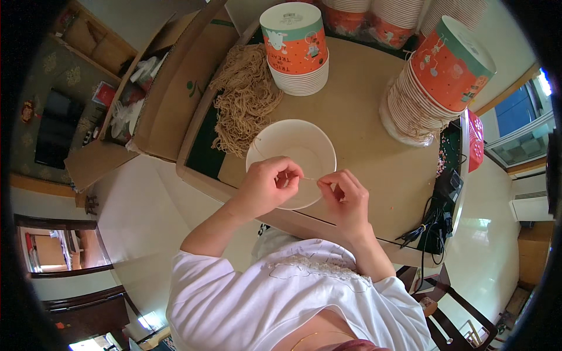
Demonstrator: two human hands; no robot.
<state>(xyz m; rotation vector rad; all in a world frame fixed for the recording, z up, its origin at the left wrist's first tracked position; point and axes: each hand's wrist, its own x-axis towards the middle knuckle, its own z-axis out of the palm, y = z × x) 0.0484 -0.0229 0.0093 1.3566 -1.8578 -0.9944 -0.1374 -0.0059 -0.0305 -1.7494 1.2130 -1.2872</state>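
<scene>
Both my hands are over a white paper bucket (298,137), which stands with its open mouth up near the table's front edge. A thin tan string (309,179) runs between my fingertips. My left hand (274,182) pinches one part of it between thumb and forefinger. My right hand (344,193) pinches it on the other side, fingers curled. A strand of the string also shows at the bucket's left rim. Just behind the bucket, to the left, lies a loose heap of tan strings (246,93).
A stack of upside-down orange and green paper buckets (297,50) stands behind. Another stack (436,76), with strings hanging on it, stands at the right. Black cables (430,225) lie on the table's right side. An open cardboard box (170,88) sits at the left.
</scene>
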